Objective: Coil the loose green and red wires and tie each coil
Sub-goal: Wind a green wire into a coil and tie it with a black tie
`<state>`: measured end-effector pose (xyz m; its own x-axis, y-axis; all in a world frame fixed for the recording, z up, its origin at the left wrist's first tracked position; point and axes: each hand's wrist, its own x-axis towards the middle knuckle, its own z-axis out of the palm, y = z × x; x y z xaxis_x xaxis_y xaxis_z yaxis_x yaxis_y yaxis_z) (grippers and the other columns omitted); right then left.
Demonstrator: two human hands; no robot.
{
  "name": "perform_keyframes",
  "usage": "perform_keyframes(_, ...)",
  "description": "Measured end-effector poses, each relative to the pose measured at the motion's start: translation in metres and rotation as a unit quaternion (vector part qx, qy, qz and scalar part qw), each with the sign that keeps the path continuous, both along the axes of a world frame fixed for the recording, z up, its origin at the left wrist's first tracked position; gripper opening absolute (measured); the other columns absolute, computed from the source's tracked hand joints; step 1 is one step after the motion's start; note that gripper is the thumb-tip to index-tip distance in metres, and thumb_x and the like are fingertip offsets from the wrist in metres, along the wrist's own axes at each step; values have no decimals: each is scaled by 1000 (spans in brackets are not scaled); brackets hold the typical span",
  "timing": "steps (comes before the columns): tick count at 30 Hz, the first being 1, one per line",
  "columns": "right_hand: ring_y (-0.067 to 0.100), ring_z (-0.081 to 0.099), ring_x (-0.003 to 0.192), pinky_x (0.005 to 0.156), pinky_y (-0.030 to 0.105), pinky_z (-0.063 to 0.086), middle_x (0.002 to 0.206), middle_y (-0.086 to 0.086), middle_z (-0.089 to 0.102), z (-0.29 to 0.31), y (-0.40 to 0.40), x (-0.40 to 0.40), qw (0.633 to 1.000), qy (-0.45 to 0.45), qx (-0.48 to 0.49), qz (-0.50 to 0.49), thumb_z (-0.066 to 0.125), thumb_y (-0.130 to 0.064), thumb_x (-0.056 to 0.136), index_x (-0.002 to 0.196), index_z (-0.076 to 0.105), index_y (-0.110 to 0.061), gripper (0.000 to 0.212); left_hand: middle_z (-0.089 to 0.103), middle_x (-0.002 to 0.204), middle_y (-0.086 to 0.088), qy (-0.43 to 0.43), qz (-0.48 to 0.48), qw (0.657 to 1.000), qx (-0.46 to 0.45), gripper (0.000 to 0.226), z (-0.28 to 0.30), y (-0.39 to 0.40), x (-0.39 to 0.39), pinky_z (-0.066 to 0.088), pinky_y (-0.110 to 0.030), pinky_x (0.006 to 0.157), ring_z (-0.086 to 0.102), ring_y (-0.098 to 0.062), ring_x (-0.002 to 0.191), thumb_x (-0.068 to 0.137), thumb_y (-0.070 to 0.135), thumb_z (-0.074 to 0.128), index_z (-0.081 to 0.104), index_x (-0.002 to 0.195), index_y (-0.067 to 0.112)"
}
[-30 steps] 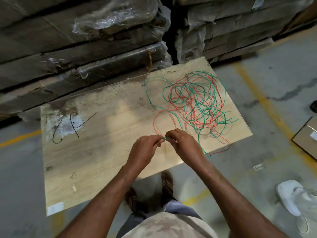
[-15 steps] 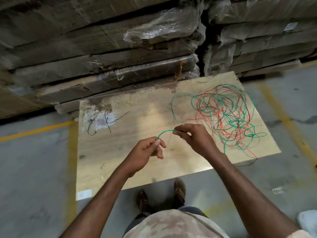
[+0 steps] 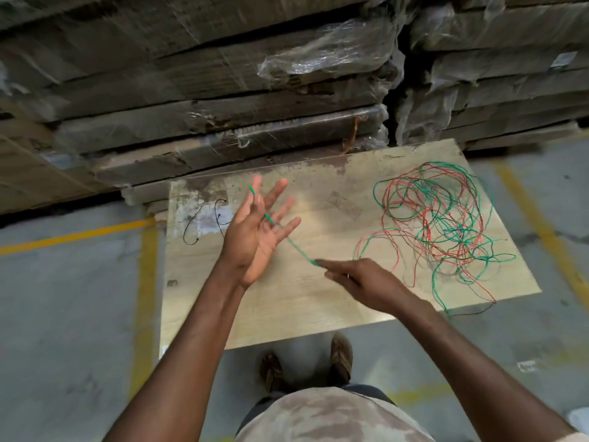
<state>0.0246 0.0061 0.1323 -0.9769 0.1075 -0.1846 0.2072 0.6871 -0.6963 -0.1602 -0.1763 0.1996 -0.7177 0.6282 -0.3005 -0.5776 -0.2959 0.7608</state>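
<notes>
A loose tangle of green wire and red wire lies on the right half of a pale wooden board. One green strand runs taut from the tangle's side to my hands. My left hand is raised over the board's middle, palm turned right and fingers spread, and its thumb pins the strand's free end against the palm. My right hand hovers lower, just left of the tangle, and pinches the same strand at its fingertips.
Two short black wires lie on the board's left part. Stacks of plastic-wrapped flat cartons rise right behind the board. The board stands on grey concrete floor with yellow lines. My feet are at its near edge.
My hands have drawn apart, stretching the green strand between them. The left hand rose and spread its fingers, keeping the wire end under the thumb. The view shifted left.
</notes>
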Motion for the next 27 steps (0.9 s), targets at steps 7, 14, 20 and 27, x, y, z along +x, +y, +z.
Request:
perform_keyframes(7,4,44,51,55,14,31,58,-18,54,61,-15,9,994,38,-94,45,63,-30,110,127,80,-28,24,76,130,23,305,-83,898,-307,58,-7,10,-41,40,-54,116,49,-7,150,119,43,32,10,173,37)
perform_keyframes(14,1,46,59,57,24,37,64,-10,52,110,54,-35,974,175,-104,-95,66,-28,107,101,78,-18,17,83,105,-12,222,-271,909,-228,46,10,12,32,44,-57,116,65,-18,138,120,35,33,36,164,43)
perform_keyframes(20,-5,50,59,59,11,36,64,-24,61,87,72,-71,965,184,-136,-127,68,-15,106,96,75,-6,16,68,76,-21,18,-289,956,-49,47,47,11,67,59,-69,96,78,-46,103,118,29,34,46,164,25)
perform_keyframes(27,7,51,72,66,30,41,75,11,63,40,59,-65,961,153,-181,-144,66,-34,106,98,76,-21,18,76,130,-12,-16,-234,972,3,47,61,16,66,67,-54,85,76,-47,115,118,34,31,45,163,36)
